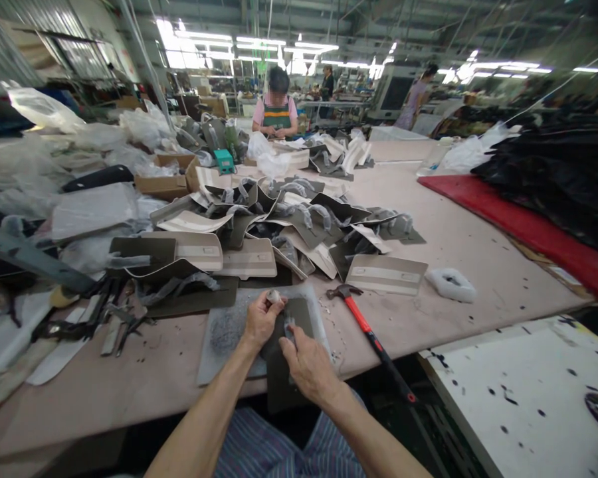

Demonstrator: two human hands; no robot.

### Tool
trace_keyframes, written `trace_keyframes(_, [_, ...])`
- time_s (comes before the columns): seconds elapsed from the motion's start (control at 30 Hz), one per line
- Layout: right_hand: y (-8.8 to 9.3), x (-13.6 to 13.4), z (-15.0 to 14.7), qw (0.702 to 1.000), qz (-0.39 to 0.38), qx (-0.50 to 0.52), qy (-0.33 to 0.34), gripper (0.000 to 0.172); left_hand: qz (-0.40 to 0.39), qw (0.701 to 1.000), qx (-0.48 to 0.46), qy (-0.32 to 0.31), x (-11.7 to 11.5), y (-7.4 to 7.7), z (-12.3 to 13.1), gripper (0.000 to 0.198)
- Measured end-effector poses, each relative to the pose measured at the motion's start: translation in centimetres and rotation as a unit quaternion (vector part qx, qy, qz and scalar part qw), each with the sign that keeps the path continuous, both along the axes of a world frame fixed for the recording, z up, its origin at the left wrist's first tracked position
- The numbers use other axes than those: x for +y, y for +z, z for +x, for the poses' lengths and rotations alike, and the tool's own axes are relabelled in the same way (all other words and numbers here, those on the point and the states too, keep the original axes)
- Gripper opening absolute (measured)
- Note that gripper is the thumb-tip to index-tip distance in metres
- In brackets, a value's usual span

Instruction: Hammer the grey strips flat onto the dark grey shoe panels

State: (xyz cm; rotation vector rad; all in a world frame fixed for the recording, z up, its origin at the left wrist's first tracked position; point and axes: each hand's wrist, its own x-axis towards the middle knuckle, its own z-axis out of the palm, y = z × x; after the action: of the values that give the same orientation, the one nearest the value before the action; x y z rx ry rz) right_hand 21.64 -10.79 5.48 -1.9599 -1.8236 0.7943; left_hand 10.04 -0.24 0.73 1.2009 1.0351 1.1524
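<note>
A dark grey-green panel (pixel 282 374) lies over a pale board (pixel 214 355) and hangs past the table's front edge. My left hand (pixel 263 318) is closed round a small whitish object (pixel 273 296) above the board. Just to its right, my right hand (pixel 306 362) has its fingers bent against the plastic-wrapped strip (pixel 289 326) on the panel, thumb and forefinger close together. To the right of the board lies a hammer (pixel 363 321) with a red and black handle, its head pointing away from me.
Many panels with wrapped handles (pixel 299 212) are heaped beyond the board. Tools (pixel 122 322) lie at the left. A white wrapped bundle (pixel 451 285) sits at the right, before a red sheet (pixel 518 219). A person (pixel 278 113) works across the table.
</note>
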Motion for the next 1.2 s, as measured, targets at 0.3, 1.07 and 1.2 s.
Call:
trace_keyframes(0.3, [-0.9, -0.6, 4.0, 0.985, 0.133, 0.053, -0.092, 0.044, 0.027, 0.995, 0.088, -0.025, -0.1, 0.0, 0.1, 0.023])
trace_keyframes(1.07, [-0.2, 0.3, 13.4, 0.926, -0.125, 0.28, -0.221, 0.02, 0.141, 0.958, 0.247, -0.035, -1.3, 0.2, 0.8, 0.015])
trace_keyframes(1.2, [2.9, -0.1, 10.9, 0.968, 0.065, 0.186, -0.155, 0.036, 0.161, 0.947, 0.275, -0.039, -1.3, 0.2, 0.8, 0.015])
